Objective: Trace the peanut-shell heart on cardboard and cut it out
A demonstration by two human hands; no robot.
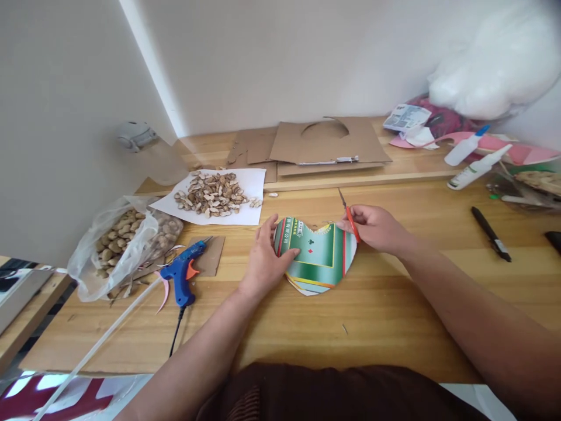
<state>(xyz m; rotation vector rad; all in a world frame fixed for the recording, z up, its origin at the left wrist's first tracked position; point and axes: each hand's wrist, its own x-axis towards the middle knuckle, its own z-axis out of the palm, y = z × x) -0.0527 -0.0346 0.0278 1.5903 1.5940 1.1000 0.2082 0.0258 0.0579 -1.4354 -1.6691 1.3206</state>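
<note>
Seen from the head camera, a heart-shaped green card (pixel 318 257) lies flat on the wooden table (pixel 394 316), just above the middle of the view. The left hand (pixel 265 257) rests at the card's nine o'clock edge, fingers spread and laid flat, the thumb pressing down on the printed face — a hold by pressure, not a closed grasp. The right hand (pixel 374 228) sits at the card's two o'clock corner, fingers curled tight around small red-handled scissors (pixel 349 217) whose blades point up toward eleven o'clock, just past the card's top edge; whether the blades stand apart or together cannot be told. At nine o'clock from the left hand a blue glue gun (pixel 183 270) lies on a scrap of brown card, its cord trailing toward six. Farther out at ten o'clock a clear bag of shells (pixel 125 240) slumps open, and at eleven o'clock a white sheet (pixel 252 182) carries a loose heap of more shells. At twelve o'clock — on the raised ledge by the wall — flat cardboard pieces (pixel 328 143) lie stacked, one with a curved cutout. At two o'clock two white glue bottles (pixel 471 161) lie on their sides, and at three o'clock a black marker (pixel 491 234) lies apart from the right forearm.
</note>
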